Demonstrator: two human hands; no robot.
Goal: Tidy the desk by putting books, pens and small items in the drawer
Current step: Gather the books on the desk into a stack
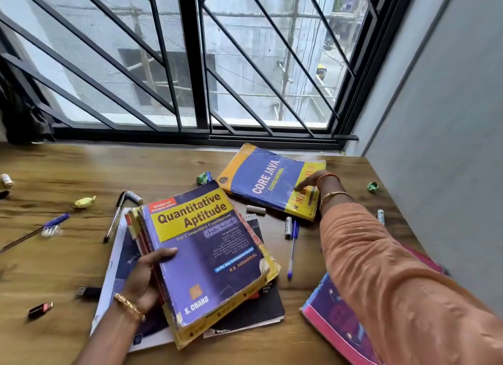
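My left hand (148, 276) grips the spine side of the thick Quantitative Aptitude book (212, 258), thumb on its cover, lifting it off a dark notebook (255, 307) and a white book (117, 277). My right hand (313, 182) reaches across to the Core Java book (269, 179) near the window and rests on its right end with fingers fairly straight. A pink and purple book (332, 318) lies under my right arm. A blue pen (292, 249) lies between the books.
Loose on the wooden desk (68, 168): a black pen (115, 217), another blue pen (40, 228), small batteries (288, 227), an eraser (255, 210), crumpled wrappers (85, 202), two USB sticks (40, 309) at left. A barred window (190, 65) runs behind; a grey wall (449, 146) bounds the right.
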